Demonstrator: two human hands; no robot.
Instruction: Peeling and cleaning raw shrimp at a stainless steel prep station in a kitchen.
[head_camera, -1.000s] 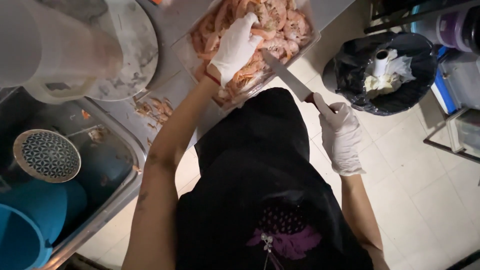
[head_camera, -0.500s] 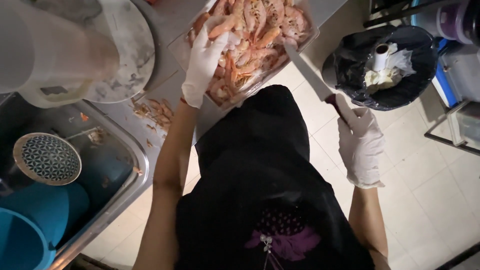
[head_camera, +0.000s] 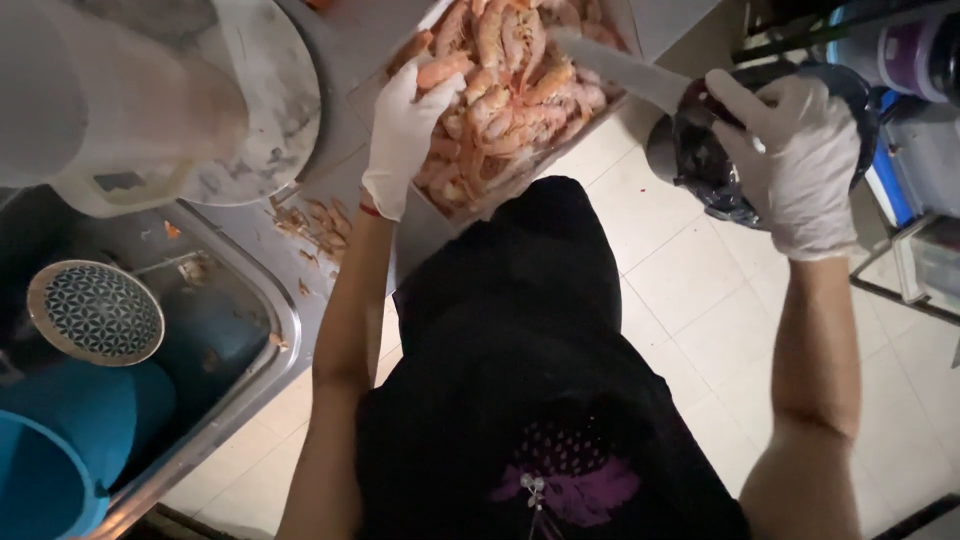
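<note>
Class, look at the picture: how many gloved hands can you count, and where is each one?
2. The left hand rests on the pile of shrimp in the tray. The right hand grips a knife above the bin. No other hands show.

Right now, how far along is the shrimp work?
Early, it seems. A small heap of shells lies on the counter by the sink. The left hand rests on the full tray of shrimp; the right hand holds a knife. Most shrimp look unpeeled.
</note>
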